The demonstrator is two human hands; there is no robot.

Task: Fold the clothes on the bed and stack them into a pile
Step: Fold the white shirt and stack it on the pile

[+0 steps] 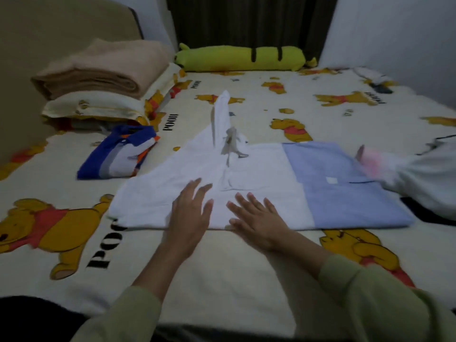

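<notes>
A white and light-blue shirt [283,183] lies spread across the middle of the bed, its blue part to the right and a white sleeve reaching away toward the far side. My left hand [191,213] lies flat on the white part near the front edge, fingers straight. My right hand [256,218] presses flat beside it, fingers spread. A folded blue, white and orange striped shirt [118,154] sits to the left. A heap of white and pink clothes [419,174] lies at the right edge.
The bed sheet [222,267] has a yellow bear print. A folded beige blanket [103,70] rests on pillows at the back left. A green bolster [241,58] lies along the far edge. A dark item [429,211] lies under the heap at right.
</notes>
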